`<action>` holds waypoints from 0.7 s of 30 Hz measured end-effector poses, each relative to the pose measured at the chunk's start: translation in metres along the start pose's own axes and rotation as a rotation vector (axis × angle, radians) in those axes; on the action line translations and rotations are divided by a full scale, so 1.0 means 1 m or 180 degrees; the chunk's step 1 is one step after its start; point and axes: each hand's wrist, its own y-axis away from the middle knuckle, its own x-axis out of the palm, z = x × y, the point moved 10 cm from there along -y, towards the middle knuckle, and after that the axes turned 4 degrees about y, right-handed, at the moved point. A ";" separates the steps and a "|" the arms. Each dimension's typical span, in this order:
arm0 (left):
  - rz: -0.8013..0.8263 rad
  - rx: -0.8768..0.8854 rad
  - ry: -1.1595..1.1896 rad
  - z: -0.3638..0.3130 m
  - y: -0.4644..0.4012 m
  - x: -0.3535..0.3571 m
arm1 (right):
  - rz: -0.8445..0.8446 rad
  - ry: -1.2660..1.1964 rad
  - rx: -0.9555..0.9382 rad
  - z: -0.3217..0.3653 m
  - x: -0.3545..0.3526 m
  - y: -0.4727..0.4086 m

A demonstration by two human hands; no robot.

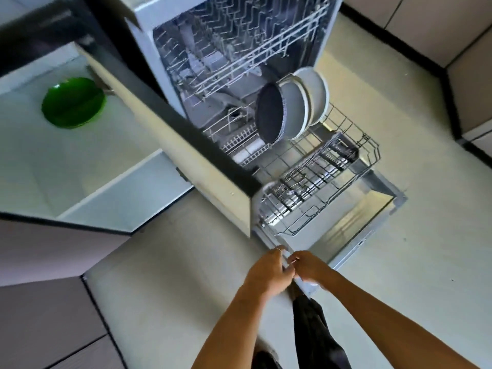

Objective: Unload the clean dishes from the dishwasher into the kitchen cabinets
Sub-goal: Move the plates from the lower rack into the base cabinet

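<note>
The dishwasher stands open with its door folded down flat. The lower rack is pulled out over the door. At the rack's back, three plates stand on edge: a dark plate, a grey plate and a white plate. The upper rack looks bare. My left hand and my right hand sit side by side on the near edge of the door, fingers curled over it.
To the left, a deep cabinet drawer is pulled out, with a green plate lying flat in it. Its tall front panel sticks out beside the dishwasher. Pale floor spreads to the right, with cabinet fronts beyond.
</note>
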 end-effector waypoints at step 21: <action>-0.1248 -0.0511 0.1068 -0.126 -0.198 -0.111 | 0.0029 -0.0310 -0.0099 0.000 -0.227 -0.153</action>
